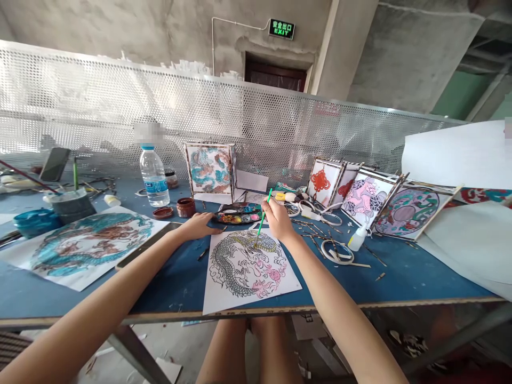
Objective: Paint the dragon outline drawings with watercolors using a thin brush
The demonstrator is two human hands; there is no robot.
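- Head view: your right hand (278, 218) is closed around a green paintbrush (264, 212). The handle slants up and to the right, and the tip is down on the dragon drawing (248, 266), at the dragon's head near the sheet's top edge.
- That drawing lies flat on the blue worktop (400, 272) right in front of you, with its near edge at the worktop's front edge. Most of it is black outline, with pink filled in at the lower right.
- Your left hand (198, 225) rests palm down on the worktop and grips nothing. Its fingers are loosely extended towards the sheet's top left corner.
- The paint palette (236, 216) sits just beyond the sheet, between your two hands and close to the left fingertips.
- A small brown jar (186, 207) and its lid (162, 213) stand just behind your left hand, with a water bottle (154, 176) further back.
- A finished teal and brown dragon sheet (88, 242) lies to your left, well apart from the one under the brush.
- A painted lantern box (210, 168) stands upright behind the palette.
- To your right are a glue bottle (357, 237) and painted panels (408, 210) propped at a tilt.
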